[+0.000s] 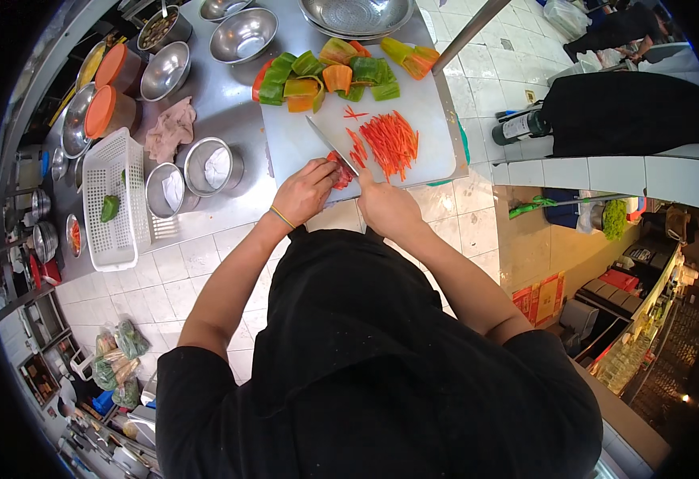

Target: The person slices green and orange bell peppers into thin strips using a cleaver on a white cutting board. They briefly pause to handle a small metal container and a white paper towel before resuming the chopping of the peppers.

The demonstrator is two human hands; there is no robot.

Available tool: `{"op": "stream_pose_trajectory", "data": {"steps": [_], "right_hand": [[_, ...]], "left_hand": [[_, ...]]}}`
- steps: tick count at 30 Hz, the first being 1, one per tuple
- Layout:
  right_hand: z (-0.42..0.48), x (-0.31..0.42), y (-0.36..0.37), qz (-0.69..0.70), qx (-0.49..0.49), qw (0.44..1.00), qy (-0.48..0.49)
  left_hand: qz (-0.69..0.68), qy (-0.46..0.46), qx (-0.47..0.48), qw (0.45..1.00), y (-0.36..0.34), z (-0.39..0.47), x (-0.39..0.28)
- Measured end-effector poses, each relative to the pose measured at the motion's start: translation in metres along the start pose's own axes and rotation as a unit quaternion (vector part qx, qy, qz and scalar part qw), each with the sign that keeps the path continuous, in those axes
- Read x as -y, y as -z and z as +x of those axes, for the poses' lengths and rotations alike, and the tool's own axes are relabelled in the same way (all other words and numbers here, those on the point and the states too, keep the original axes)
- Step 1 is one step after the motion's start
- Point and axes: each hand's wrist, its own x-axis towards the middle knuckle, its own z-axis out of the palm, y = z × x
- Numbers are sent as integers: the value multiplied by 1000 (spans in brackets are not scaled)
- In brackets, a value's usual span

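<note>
My right hand [386, 202] is closed round the handle of a kitchen knife [330, 142], whose blade points up and left over a white cutting board [439, 135]. My left hand [306, 190] presses a piece of red pepper [342, 175] on the board's near edge, fingertips beside the blade. To the right of the blade lies a heap of thin red pepper strips [390, 145], with a few loose strips near it. Along the board's far side are green and orange pepper pieces [337, 75]. A yellow band circles my left wrist.
Left of the board stand two small metal containers [209, 166], a crumpled pink cloth [170, 130] and a white plastic basket [116, 197]. Metal bowls [244, 36] and a steel colander [358, 15] stand beyond. A metal post [469, 35] rises at the board's far right corner. Another person works at upper right.
</note>
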Motion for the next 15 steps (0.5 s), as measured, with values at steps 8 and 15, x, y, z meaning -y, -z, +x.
{"op": "stream_pose_trajectory", "data": {"steps": [8, 15], "right_hand": [[7, 30, 37, -29, 32, 999, -8], [31, 2, -6, 8, -9, 1000, -2]], "left_hand": [[-2, -22, 17, 1000, 4, 1, 8], [-31, -25, 12, 999, 1, 0, 13]]}}
